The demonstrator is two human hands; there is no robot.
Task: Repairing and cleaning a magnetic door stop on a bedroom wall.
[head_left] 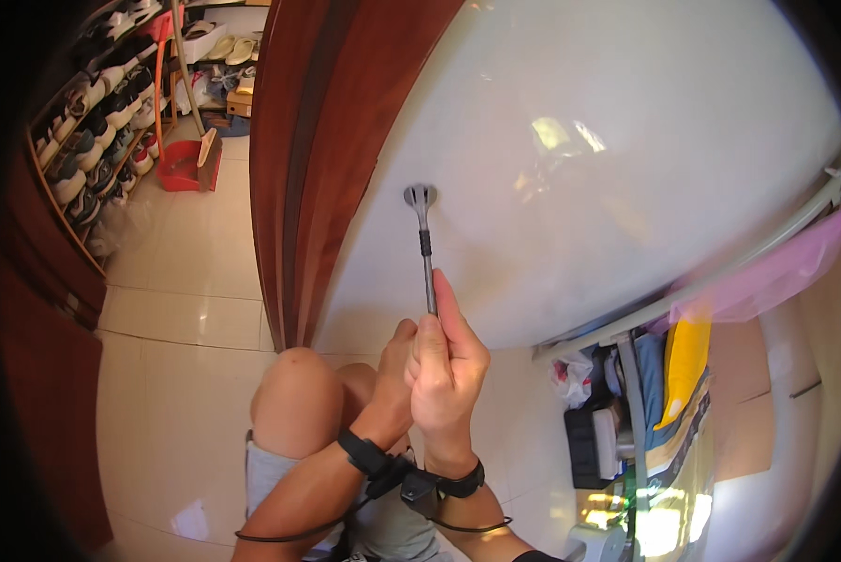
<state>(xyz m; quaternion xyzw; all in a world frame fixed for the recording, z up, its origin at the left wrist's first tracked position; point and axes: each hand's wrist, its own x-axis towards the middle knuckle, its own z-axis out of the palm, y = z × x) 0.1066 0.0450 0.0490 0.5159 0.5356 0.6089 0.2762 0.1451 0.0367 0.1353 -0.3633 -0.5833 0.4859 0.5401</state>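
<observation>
My right hand (447, 375) is closed on a slim metal rod (430, 286), its thumb and a stretched finger lying along the shaft. The rod points up toward the white wall (495, 244). It has a black ribbed sleeve partway along and a rounded, split metal head, which appears to be at the wall surface. Just left of the right hand, and partly behind it, is my left hand (394, 379). Most of its fingers are hidden, so whether it also grips something does not show. Both wrists wear black straps with a dark cable.
A dark red wooden door frame (313, 169) borders the wall on the left. Beyond it stand a shoe rack (88, 150) and a red dustpan (182, 167) with a broom. At right are a rack of folded items (641, 412) and pink plastic (767, 281). My bare knee (294, 398) is below.
</observation>
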